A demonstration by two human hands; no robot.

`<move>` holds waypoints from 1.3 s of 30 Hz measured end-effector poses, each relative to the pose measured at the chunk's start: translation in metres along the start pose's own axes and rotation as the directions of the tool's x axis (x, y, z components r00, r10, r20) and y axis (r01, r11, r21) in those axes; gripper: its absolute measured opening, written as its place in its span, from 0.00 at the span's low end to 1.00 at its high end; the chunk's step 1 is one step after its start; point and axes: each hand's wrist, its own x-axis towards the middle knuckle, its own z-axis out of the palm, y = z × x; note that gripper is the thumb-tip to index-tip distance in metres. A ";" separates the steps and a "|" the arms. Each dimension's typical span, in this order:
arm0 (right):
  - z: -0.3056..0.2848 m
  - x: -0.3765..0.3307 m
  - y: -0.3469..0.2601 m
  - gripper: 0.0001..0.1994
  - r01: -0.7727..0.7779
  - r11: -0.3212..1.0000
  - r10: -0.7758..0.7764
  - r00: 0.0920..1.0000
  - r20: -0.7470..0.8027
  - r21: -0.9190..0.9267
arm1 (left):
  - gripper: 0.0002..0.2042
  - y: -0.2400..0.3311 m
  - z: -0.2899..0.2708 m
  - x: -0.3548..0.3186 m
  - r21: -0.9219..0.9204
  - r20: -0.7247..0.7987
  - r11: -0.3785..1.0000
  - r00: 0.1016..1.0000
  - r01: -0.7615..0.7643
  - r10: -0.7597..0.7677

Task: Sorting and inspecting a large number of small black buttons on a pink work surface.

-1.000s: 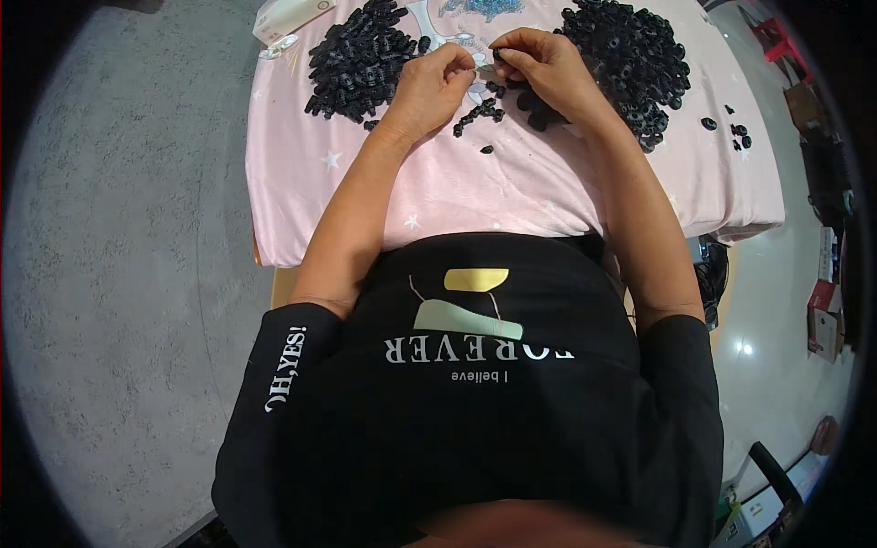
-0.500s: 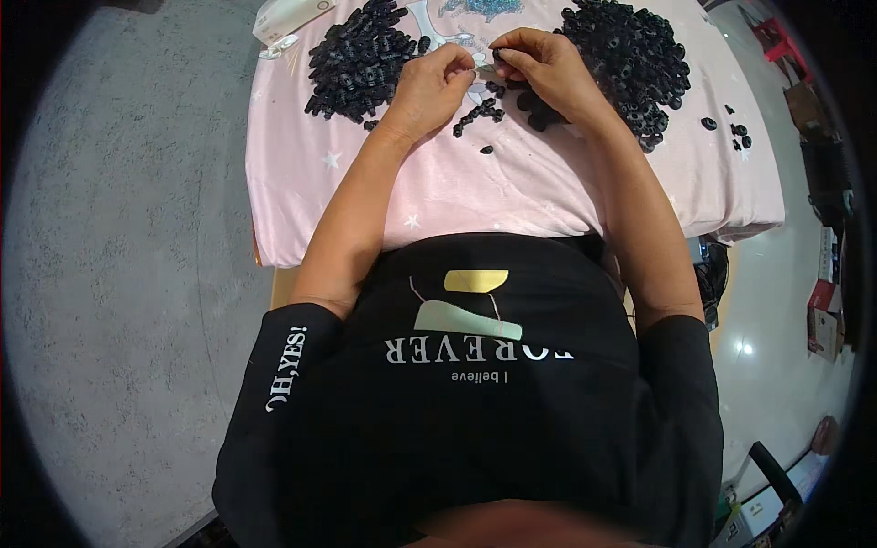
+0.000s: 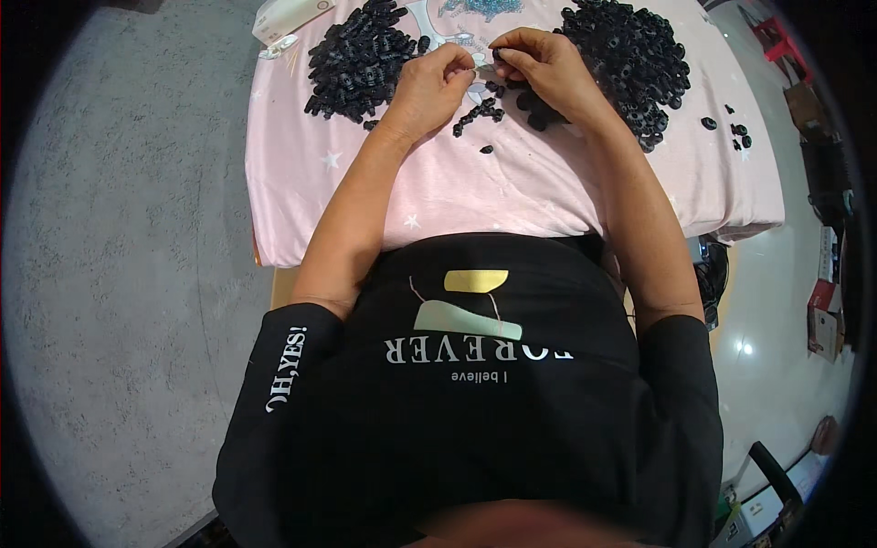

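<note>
My left hand (image 3: 429, 94) is closed in a pinch at the far middle of the table; what its fingertips hold is too small to make out. Facing it, my right hand (image 3: 551, 75) pinches a small black round part (image 3: 498, 55) between thumb and fingers. The two sets of fingertips are a short gap apart. Below them several small black pieces (image 3: 478, 113) lie in a loose cluster, with one single black piece (image 3: 486, 149) nearer to me. A heap of black ribbed parts (image 3: 354, 66) rises left of my left hand. Beyond my right hand is a heap of black ring-shaped parts (image 3: 639, 68).
A pink cloth with white stars (image 3: 475, 196) covers the table. Clear bluish small pieces (image 3: 481, 7) lie at the far edge. A white box (image 3: 290, 16) stands at the far left. A few black parts (image 3: 742, 139) sit far right. Boxes (image 3: 825, 320) stand on the floor at right.
</note>
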 end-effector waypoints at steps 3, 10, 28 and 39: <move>0.000 0.001 0.003 0.09 0.011 1.000 -0.011 1.000 -0.001 0.003 | 0.07 -0.001 0.000 0.000 -0.001 0.002 1.000 1.000 -0.006 0.006; 0.000 0.000 0.002 0.09 0.010 1.000 -0.010 1.000 -0.010 -0.007 | 0.07 -0.001 0.000 0.000 -0.008 0.015 1.000 1.000 0.028 -0.028; -0.002 0.000 0.003 0.09 0.004 1.000 -0.003 1.000 -0.008 0.025 | 0.08 -0.004 0.000 0.002 -0.059 0.023 0.995 0.997 0.075 -0.073; -0.001 -0.002 -0.002 0.09 -0.006 1.000 0.006 1.000 -0.013 -0.010 | 0.06 -0.005 0.005 0.004 -0.507 0.126 0.838 0.979 0.204 -0.163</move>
